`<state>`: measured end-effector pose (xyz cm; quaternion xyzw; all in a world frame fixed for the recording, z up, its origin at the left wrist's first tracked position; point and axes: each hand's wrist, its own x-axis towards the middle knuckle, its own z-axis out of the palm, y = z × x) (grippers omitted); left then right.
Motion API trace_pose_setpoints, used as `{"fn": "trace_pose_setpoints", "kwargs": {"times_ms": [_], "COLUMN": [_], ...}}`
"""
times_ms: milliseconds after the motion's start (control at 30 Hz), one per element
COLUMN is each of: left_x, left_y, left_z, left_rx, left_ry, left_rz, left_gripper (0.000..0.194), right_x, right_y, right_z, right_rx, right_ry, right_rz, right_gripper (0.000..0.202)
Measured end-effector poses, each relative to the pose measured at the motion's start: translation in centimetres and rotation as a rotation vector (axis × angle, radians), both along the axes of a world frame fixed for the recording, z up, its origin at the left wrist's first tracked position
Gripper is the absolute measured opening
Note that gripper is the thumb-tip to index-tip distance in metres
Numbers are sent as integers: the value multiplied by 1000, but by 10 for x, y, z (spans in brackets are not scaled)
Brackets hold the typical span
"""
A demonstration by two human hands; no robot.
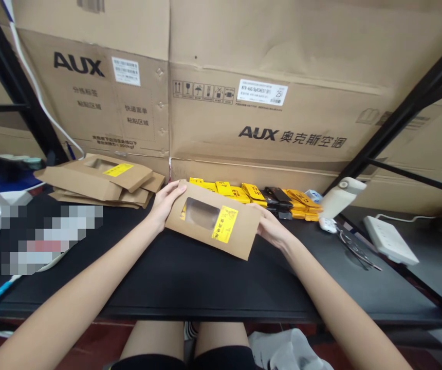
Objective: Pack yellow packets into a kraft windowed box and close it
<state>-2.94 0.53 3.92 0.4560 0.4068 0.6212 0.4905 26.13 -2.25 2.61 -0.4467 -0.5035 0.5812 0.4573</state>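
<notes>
I hold a flat brown kraft box point(240, 234) with a clear window and a yellow label above the black table point(190, 282). My left hand point(166, 202) grips its left end, thumb on top. At the box's right end my right hand point(272, 228) grips from behind, partly hidden by it. Just behind the box lies a row of yellow packets point(240, 191) with some black ones among them.
A stack of the same kraft boxes point(101, 180) lies at the back left. Large AUX cartons point(267, 103) wall the back. A white bottle point(342, 197), glasses point(354, 246) and a white power strip point(388, 240) sit at right. Black shelf posts stand on both sides.
</notes>
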Motion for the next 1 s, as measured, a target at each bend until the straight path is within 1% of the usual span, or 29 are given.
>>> {"fn": "trace_pose_setpoints", "kwargs": {"times_ms": [100,200,267,400,567,667,767,900,1000], "left_x": [3,5,6,7,8,9,10,12,12], "left_y": [-4,-4,-4,-2,-1,-1,0,0,-1], "left_z": [2,3,2,-2,-5,-6,-7,-7,-6], "left_rx": [23,19,2,-20,-17,25,101,171,235], "left_ry": [-4,-25,-28,-22,11,44,70,102,133], "left_rz": [-19,-36,-26,18,-7,29,65,93,112], "left_gripper": [52,51,51,49,47,44,43,41,39], "right_x": [0,3,4,1,-5,-5,-6,-12,-13], "right_y": [1,5,8,4,-3,-3,-3,-6,-8], "right_z": [-1,-5,-7,-8,-10,-13,-12,-6,-8], "right_rx": [28,40,36,2,32,27,19,81,106], "right_ry": [4,37,63,83,15,-21,-51,-65,-15], "right_rz": [-30,-104,-119,-59,-7,19,-36,-149,-156], "right_gripper": [37,38,39,47,59,62,60,53,44]}}
